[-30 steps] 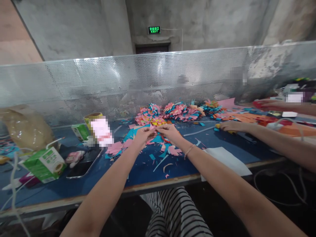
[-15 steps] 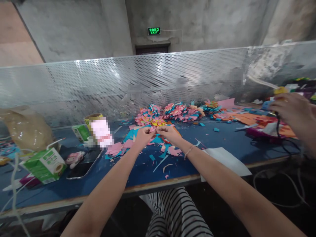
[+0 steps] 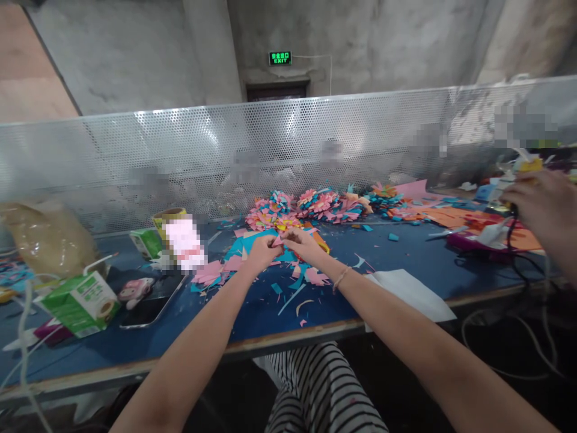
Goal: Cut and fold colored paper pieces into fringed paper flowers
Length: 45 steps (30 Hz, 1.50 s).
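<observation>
My left hand point(image 3: 259, 251) and my right hand point(image 3: 301, 242) meet over the middle of the blue table point(image 3: 396, 264), both pinching one small pink paper piece point(image 3: 278, 240) between the fingertips. Under and around them lies a litter of pink and blue paper scraps point(image 3: 225, 264). Just behind the hands sit several finished paper flowers point(image 3: 311, 204) in pink, blue and yellow.
A perforated metal screen point(image 3: 225, 156) bounds the table's far side. To the left lie a green drink carton point(image 3: 81, 300), a phone point(image 3: 144, 308) and a tape roll point(image 3: 169, 215). A white sheet point(image 3: 412, 294) overhangs the front edge. A co-worker's hand point(image 3: 543, 204) holds a corded tool at the right.
My hands stay together on the pink piece, barely shifting. The co-worker's arms left the table; one hand now holds a corded tool raised at the right.
</observation>
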Tool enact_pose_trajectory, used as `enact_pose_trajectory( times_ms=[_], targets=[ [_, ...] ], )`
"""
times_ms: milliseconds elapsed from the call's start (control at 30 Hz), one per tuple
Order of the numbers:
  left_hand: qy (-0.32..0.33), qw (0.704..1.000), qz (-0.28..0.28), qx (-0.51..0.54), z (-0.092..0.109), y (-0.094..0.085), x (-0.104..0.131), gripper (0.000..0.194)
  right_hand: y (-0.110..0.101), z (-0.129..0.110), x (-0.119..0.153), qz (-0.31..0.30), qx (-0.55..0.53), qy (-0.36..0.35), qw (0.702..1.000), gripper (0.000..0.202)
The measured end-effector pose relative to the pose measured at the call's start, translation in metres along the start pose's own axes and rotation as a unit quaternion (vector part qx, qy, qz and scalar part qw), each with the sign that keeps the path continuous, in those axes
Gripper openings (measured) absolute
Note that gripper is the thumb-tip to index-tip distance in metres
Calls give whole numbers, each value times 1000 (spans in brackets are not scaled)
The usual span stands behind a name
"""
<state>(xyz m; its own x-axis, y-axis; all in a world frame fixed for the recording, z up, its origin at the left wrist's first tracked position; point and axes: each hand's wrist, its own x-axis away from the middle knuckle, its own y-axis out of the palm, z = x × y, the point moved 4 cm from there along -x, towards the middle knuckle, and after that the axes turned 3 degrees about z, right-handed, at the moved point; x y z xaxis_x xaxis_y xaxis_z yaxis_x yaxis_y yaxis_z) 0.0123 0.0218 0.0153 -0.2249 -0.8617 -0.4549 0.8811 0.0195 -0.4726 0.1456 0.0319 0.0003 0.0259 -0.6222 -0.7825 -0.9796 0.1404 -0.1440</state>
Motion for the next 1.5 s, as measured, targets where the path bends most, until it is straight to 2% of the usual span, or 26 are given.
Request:
enact_pose_trajectory(
  times_ms=[100,233,400,500,667,900,1100,1233,1367,1500],
  targets=[
    [-4,1000,-12,0,2,0,3,12,3,0,1,-47,-18,-3,999,5],
    [-24,999,-29,26,6,2,5,7,0,4,-1,-45,-32,-19,998,7],
    [-41,992,-15,119,5,3,1,23,-2,9,-3,-50,-58,-30,997,6],
    [-28,988,8,150,1,2,-3,33,-1,10,-4,-46,-62,-5,997,7],
    [-49,991,6,123,-1,2,0,28,1,7,-1,-51,-35,84,995,17],
    [-57,994,-5,95,7,3,7,32,5,-1,2,-109,-4,88,990,21],
    [-81,979,21,184,-5,3,-3,28,-3,5,-1,-42,27,117,992,18],
    [-84,966,37,242,-13,2,-7,25,-2,9,-1,-40,6,140,989,19],
    [-83,970,50,225,-19,-1,-8,22,0,13,1,-53,-10,166,985,21],
    [-58,979,61,187,-15,-3,-7,18,2,13,1,-55,-49,185,980,23]
  ],
)
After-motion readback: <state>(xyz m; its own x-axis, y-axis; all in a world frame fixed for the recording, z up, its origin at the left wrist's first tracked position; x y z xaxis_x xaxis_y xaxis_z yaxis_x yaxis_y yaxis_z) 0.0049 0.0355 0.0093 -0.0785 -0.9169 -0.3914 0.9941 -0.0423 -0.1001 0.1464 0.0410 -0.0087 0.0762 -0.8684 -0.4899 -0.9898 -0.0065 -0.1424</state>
